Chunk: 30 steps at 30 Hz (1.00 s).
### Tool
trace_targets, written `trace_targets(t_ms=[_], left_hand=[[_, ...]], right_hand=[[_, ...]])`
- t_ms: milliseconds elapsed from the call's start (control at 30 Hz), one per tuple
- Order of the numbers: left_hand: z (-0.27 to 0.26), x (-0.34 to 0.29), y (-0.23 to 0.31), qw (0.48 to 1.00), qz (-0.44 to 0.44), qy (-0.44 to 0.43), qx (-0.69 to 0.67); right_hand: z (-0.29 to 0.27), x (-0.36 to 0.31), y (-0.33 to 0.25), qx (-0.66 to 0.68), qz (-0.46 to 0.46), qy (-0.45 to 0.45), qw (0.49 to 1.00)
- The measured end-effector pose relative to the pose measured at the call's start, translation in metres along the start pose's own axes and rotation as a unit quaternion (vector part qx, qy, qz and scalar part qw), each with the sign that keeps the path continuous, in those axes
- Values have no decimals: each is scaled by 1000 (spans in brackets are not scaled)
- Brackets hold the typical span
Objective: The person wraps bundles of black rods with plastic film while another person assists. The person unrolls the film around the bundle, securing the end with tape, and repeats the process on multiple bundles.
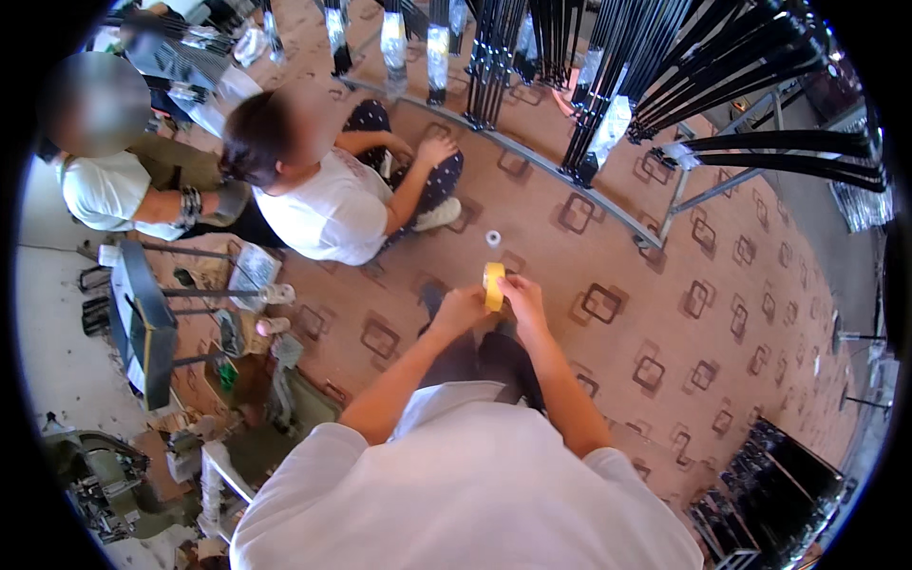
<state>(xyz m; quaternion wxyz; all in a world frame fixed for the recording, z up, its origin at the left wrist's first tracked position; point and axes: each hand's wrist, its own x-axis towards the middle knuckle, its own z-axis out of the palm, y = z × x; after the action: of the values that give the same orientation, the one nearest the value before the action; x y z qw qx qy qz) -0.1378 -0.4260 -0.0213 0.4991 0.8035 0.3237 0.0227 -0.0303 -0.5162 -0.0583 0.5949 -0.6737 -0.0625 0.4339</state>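
Observation:
A roll of yellow tape [494, 286] is held upright in front of me, between my two hands. My right hand [524, 303] grips its right side, with thumb and fingers closed on the rim. My left hand [462, 310] is closed against the roll's left side, its fingertips touching the tape; the finer finger positions are too small to make out. Just beyond, a small white roll [493, 239] lies on the patterned carpet [608, 249].
Bundles of black rods [608, 85] lean on a metal frame [532, 157] across the far side. One person [328, 214] sits to the left, another person [104, 190] behind. A dark overturned table [142, 323] stands left; dark glossy panels [774, 489] lie lower right.

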Motion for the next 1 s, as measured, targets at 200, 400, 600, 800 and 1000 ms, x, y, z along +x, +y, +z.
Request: trace_targets(t_ms=[200, 400, 600, 800, 1000], left_hand=[[4, 57, -51, 946, -101, -88, -295], [37, 127, -154, 785, -286, -10, -549], [73, 191, -269, 968, -235, -36, -79], [133, 252, -385, 976, -155, -89, 127], [180, 302, -455, 992, -85, -65, 62]], right_hand=[[6, 54, 23, -115, -18, -11, 993], [23, 132, 103, -254, -52, -46, 965], [39, 186, 189, -213, -13, 23, 977], [28, 171, 292, -90, 167, 12, 982], [25, 194, 322, -45, 225, 51, 972]])
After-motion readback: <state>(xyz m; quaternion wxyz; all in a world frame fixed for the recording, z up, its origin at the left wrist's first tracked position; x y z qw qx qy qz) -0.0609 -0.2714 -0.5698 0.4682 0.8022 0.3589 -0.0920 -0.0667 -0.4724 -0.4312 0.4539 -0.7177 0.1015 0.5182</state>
